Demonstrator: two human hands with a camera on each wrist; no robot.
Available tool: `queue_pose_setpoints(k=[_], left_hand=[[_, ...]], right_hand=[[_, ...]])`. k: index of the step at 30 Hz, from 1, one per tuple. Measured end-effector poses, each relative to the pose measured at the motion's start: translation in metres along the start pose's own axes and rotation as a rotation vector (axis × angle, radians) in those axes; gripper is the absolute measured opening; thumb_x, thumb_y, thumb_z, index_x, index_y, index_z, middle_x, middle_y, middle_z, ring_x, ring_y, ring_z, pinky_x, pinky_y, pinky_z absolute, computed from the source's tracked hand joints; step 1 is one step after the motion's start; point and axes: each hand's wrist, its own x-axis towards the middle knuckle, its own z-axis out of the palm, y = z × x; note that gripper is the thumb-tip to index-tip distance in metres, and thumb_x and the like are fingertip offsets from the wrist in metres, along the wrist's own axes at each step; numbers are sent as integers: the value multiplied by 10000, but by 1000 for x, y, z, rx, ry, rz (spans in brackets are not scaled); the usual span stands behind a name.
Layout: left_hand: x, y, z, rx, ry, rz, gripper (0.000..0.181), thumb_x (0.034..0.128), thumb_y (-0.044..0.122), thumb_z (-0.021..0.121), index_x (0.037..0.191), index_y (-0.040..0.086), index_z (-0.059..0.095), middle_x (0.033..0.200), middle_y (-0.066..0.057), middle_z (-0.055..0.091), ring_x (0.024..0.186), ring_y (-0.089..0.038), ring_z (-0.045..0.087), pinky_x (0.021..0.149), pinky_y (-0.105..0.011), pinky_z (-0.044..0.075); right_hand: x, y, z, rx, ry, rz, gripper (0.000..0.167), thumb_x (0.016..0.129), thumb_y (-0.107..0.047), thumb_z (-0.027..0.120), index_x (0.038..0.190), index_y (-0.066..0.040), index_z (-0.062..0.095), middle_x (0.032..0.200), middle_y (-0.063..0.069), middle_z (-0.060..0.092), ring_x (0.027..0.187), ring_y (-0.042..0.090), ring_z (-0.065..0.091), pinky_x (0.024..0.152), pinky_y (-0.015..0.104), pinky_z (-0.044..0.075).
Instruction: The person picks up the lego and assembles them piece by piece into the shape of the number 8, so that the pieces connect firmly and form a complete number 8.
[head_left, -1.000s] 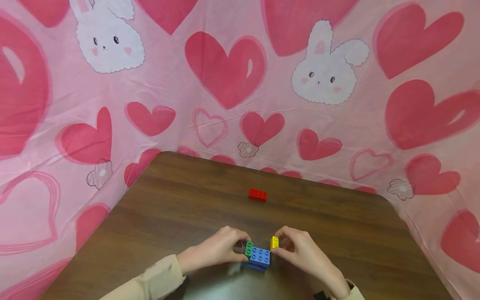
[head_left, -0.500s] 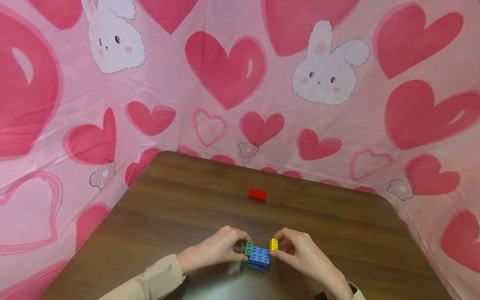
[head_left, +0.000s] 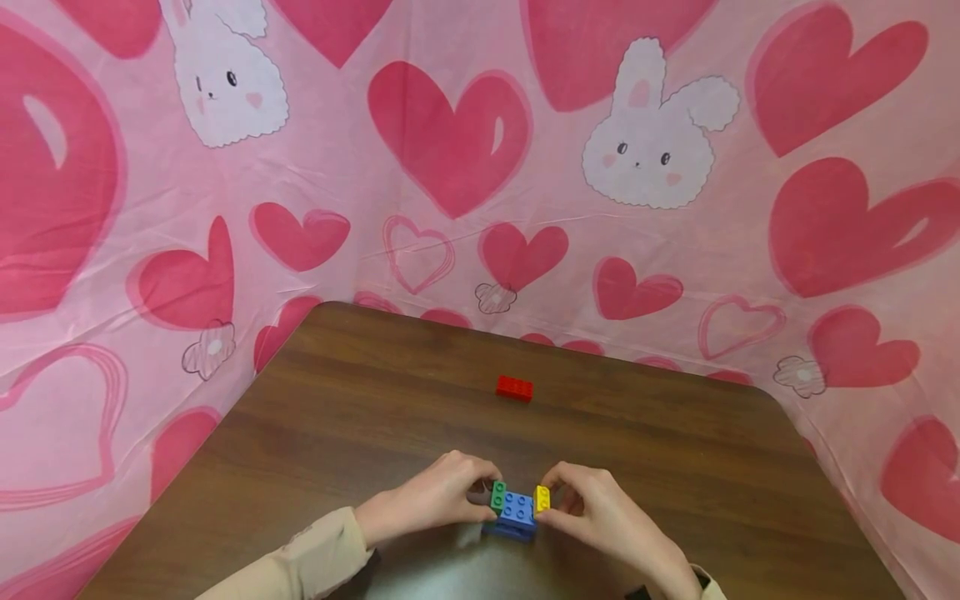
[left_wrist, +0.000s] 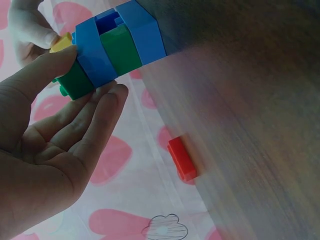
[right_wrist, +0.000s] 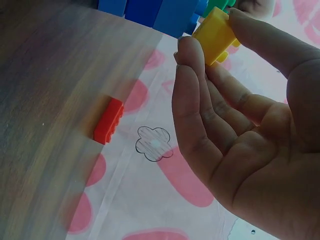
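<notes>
A small green brick [head_left: 498, 495] sits on the left end of a stack of blue bricks [head_left: 515, 507]; my left hand [head_left: 427, 497] pinches it between thumb and fingers. Over the stack's right end, a small yellow brick [right_wrist: 215, 35] is pinched by my right hand [head_left: 606, 510], thumb on one side and fingers on the other. Whether its underside touches the blue studs I cannot tell. In the left wrist view another green brick [left_wrist: 121, 51] shows in the stack's middle layer, between blue ones, beside a gap.
A red brick [head_left: 514, 388] lies by itself farther back on the brown wooden table [head_left: 390, 400]. Pink cloth [head_left: 315, 167] printed with hearts and rabbits hangs around the table's far and side edges.
My right hand has brought the yellow brick left and nearer to me, from beside the blue stack to over its right-end studs. The left hand has kept its hold on the green brick.
</notes>
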Motion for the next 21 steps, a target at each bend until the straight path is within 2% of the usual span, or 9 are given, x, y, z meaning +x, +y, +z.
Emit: queue_pose_setpoints(k=[5,21], left_hand=[[0,0,0,-4,-4,-5,268,812,176,821,1043,82,722,950,13,745,799,-9,652,696,-131,531],[0,0,0,-3,-12,-15,266,823,170,810,1056,80,719,974,3,751,837,-24,683,705,-124,538]], right_hand=[[1,2,2,3,2,-25,232,878,-298,752,1000,-136,638,867,-25,699,646,-79,564,545,171,500],[3,1,4,39,-39,2,256,878,-307,751,1007,-126,623,880,3,709,675,-63,594,567,172,514]])
